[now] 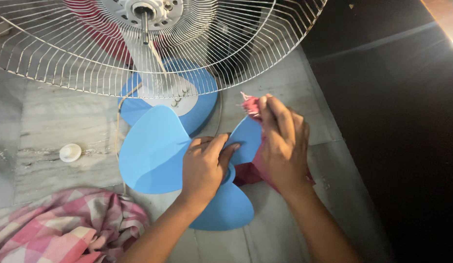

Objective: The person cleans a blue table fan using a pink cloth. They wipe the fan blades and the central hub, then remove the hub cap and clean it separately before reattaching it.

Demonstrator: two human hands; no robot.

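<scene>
Nearest the lens, a pink-and-white checked cloth (66,231) lies crumpled on the grey marble floor (51,122) at the lower left. Just above it, both forearms reach up into the middle of the view, where a blue three-bladed fan propeller (153,148) is held off the floor. At the propeller's centre, the left hand (204,168) is closed around the hub, thumb and fingers wrapped over it (one blade spreads out to the left, another hangs below the wrist). Around a dark pink rag (253,104) the right hand (282,143) is clamped, pressing it against the upper right blade; more of the rag shows beneath the palm and trails toward the hub.

Behind the propeller stands the fan it belongs with: a round blue base (204,92) with a white control panel carrying small buttons, and over it the white wire rear guard (226,53) with the bare motor shaft (145,27) pointing out of its centre. A small white round cap (70,152) sits alone on the floor to the left, well apart from the hands.
</scene>
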